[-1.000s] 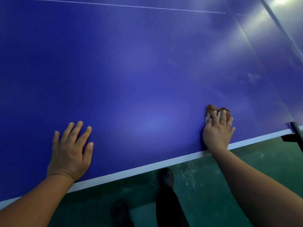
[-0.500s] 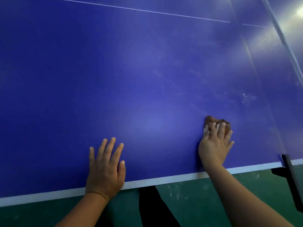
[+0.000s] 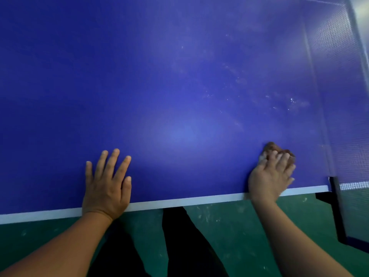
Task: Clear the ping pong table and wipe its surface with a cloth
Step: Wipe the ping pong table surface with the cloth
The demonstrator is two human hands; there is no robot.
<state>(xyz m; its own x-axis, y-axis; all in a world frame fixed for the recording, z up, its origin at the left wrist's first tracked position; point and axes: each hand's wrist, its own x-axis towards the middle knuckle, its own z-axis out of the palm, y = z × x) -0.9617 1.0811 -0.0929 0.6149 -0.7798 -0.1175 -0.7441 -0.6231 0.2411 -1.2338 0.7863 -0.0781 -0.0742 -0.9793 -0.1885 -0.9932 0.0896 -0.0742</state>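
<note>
Brown cloth (image 3: 279,151) under right hand (image 3: 271,176); left hand (image 3: 106,188) flat on table (image 3: 179,86).

We see only part of the counter (image 3: 179,76): its blue top runs out of the frame at the top and left. Most of the brown cloth (image 3: 279,150) lies hidden under the fingers of the right hand (image 3: 269,176), so we cannot tell its full shape. The net (image 3: 351,136) is cut off at the right edge. Both forearms leave the frame at the bottom. The dark legs (image 3: 179,246) at lower centre are too dim to make out.
</note>
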